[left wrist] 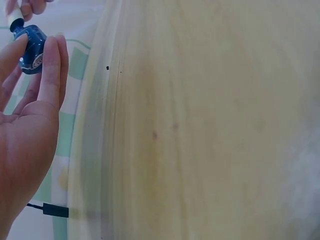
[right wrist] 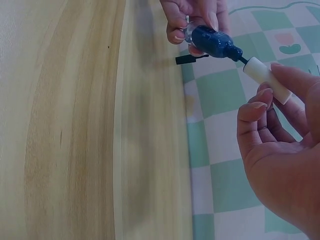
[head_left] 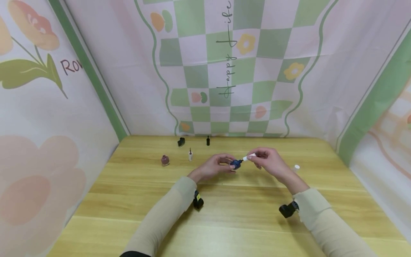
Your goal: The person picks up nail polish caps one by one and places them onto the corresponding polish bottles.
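My left hand (head_left: 216, 165) holds a dark blue nail polish bottle (right wrist: 212, 41) between thumb and fingers, its neck tilted toward my right hand. In my right hand (head_left: 268, 162), thumb and fingers pinch a white brush cap (right wrist: 267, 80). The cap's dark stem reaches into the bottle's mouth, and a short length of it shows between cap and neck. From the left wrist view, the blue bottle (left wrist: 34, 50) has a round pale mark on its base end, and the white cap (left wrist: 15, 15) sits close to its neck.
Left of my hands stand an uncapped mauve polish bottle (head_left: 165, 160) and a white brush cap, bristles up (head_left: 190, 155). Toward the back edge are a dark polish bottle (head_left: 181, 142) and a black brush cap (head_left: 208, 141). A white-topped object (head_left: 296, 167) stands behind my right wrist.
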A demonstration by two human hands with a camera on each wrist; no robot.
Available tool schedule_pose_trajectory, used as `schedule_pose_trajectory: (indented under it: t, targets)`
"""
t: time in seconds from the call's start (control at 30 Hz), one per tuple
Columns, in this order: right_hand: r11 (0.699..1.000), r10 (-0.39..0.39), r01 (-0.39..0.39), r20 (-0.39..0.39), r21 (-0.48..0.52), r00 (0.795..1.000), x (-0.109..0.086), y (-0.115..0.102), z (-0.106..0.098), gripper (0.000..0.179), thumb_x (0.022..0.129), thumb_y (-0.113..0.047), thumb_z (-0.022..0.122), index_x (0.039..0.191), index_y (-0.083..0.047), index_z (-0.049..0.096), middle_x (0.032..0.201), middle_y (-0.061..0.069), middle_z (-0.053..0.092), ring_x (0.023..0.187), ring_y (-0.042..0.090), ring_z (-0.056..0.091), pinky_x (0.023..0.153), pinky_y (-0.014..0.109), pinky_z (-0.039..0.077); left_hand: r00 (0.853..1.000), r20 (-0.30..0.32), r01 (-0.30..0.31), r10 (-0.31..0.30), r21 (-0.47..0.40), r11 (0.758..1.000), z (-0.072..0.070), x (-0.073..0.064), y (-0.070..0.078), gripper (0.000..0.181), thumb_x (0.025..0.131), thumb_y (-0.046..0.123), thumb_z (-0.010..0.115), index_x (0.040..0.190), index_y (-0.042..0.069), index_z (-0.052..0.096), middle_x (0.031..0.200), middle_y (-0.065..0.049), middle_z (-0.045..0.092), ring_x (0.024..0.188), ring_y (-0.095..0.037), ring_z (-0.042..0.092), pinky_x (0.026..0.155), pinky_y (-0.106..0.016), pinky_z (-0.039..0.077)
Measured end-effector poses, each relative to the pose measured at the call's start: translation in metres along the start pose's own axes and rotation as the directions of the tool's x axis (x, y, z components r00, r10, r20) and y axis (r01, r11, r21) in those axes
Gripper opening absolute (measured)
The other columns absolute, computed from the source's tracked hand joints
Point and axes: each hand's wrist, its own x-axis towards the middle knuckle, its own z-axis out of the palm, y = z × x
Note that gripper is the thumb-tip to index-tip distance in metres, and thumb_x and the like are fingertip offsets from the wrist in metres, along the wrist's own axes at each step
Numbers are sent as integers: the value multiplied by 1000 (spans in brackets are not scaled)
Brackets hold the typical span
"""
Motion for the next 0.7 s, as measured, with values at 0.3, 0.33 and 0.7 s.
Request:
schedule_pose_trajectory:
  t: [0.3,0.33,0.7]
  targets:
    - [1000,-1,2,14,-9,1000,0,0,4,31,100,-33,69,116,-6,71,77,12,58,67,22,53,61,37,46,1000,10,-7,7,22,1000,1,0,-1,28,100,11,66,128,14,66,123,-12,66,111,-36,70,98,-38,56]
    - [1000,-2,2,16,-8,1000,1,0,4,31,100,-32,69,116,-6,71,77,12,58,67,22,53,61,37,46,1000,13,-8,8,24,1000,1,0,-1,27,101,11,66,128,14,66,123,-12,66,111,-36,70,98,-39,56]
    - [1000,-20,20,35,-11,999,2,1,8,34,101,-30,68,119,-1,70,76,12,57,66,29,52,56,37,46,998,29,-61,60,39,997,3,0,0,26,100,7,66,126,11,66,121,-13,65,111,-37,69,100,-45,55]
